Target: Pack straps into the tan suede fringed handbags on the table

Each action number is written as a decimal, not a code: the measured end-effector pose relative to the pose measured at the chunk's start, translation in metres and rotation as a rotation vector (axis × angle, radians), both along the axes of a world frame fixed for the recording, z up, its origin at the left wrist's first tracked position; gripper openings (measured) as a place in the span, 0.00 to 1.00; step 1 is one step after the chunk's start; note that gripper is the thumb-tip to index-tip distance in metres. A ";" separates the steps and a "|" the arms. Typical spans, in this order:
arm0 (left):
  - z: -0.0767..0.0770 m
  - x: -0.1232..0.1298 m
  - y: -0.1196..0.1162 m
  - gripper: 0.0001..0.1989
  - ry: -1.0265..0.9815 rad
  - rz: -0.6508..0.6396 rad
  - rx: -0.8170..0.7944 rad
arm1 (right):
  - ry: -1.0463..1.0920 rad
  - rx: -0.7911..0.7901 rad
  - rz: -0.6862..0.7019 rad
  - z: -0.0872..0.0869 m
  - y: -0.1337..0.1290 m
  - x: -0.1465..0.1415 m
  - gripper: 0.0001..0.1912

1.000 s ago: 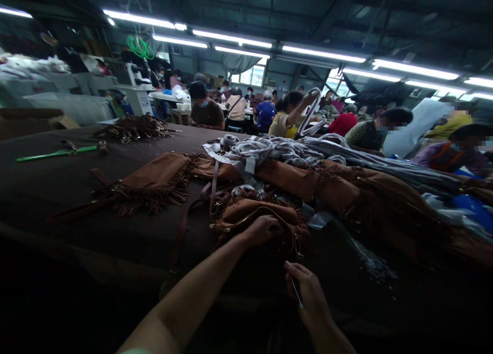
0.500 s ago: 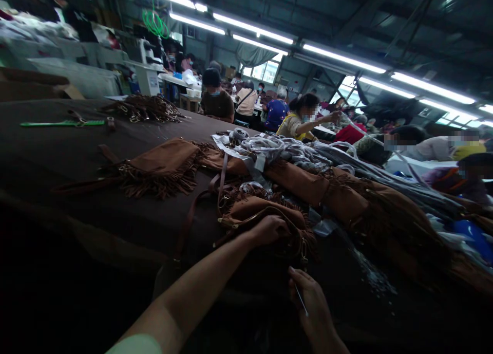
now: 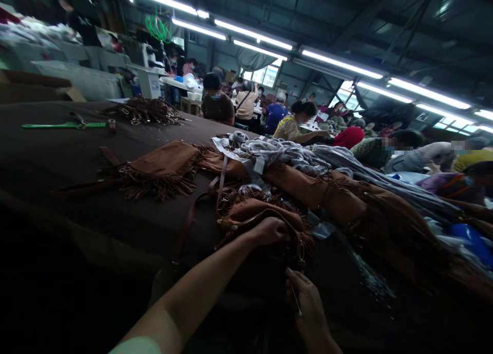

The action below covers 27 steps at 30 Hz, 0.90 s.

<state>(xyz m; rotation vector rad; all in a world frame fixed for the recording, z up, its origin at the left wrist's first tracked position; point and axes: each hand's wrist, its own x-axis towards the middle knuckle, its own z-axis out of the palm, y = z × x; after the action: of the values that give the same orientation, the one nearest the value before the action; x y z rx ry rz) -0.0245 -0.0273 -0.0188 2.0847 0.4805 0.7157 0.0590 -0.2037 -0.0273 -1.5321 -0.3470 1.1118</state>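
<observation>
Left hand [image 3: 269, 231]: clamped on a fringed suede bag [image 3: 262, 212]
Right hand [image 3: 310, 308]: pinched together on what looked like a thin needle [image 3: 295, 299], just below the bag
Bag: lay on the tabletop [image 3: 57, 164], near its front edge

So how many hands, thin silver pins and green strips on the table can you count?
Hands: 2 (left hand, right hand)
Thin silver pin: 1
Green strip: 1
Total: 4
</observation>
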 end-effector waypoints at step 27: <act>-0.011 0.007 -0.010 0.10 -0.183 0.087 -0.212 | -0.122 0.119 -0.088 -0.011 0.002 -0.001 0.28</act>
<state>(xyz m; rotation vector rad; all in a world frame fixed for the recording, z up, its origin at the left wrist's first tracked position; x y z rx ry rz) -0.0175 -0.0372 -0.0298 1.7916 0.5231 0.8596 0.0578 -0.2016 -0.0383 -1.4983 -0.4174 0.9151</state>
